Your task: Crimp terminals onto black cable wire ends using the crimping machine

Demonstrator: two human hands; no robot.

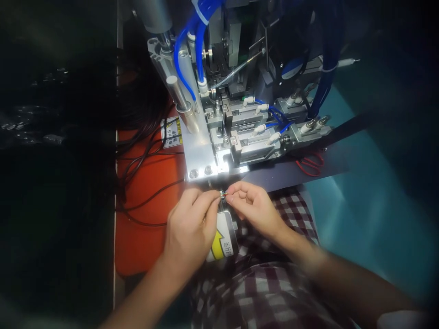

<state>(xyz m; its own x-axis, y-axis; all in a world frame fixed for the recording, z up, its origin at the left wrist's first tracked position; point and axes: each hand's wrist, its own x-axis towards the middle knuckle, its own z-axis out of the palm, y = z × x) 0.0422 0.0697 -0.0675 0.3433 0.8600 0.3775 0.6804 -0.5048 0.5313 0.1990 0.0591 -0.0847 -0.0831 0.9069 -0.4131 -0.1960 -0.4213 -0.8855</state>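
Note:
Just in front of the machine's metal plate, my left hand (192, 219) pinches a small pale connector (222, 194) between thumb and forefinger. Thin coloured wires (225, 194) run from it to the closed fingertips of my right hand (252, 203), whose other fingers are curled. Only a few millimetres of the piece show between the two hands, so its exact shape is hard to make out. Below the fingers is a dark cylinder with a white label (221, 237) bearing a yellow arrow; my left hand partly covers it.
The machine (254, 137) has metal slides, white fittings and blue air tubes (200, 50). Black cables (147, 160) cross an orange surface (147, 246) on the left, beside a warning label (172, 132). Red-handled scissors or pliers (311, 165) lie right of the machine. Checked cloth (267, 283) lies beneath my arms.

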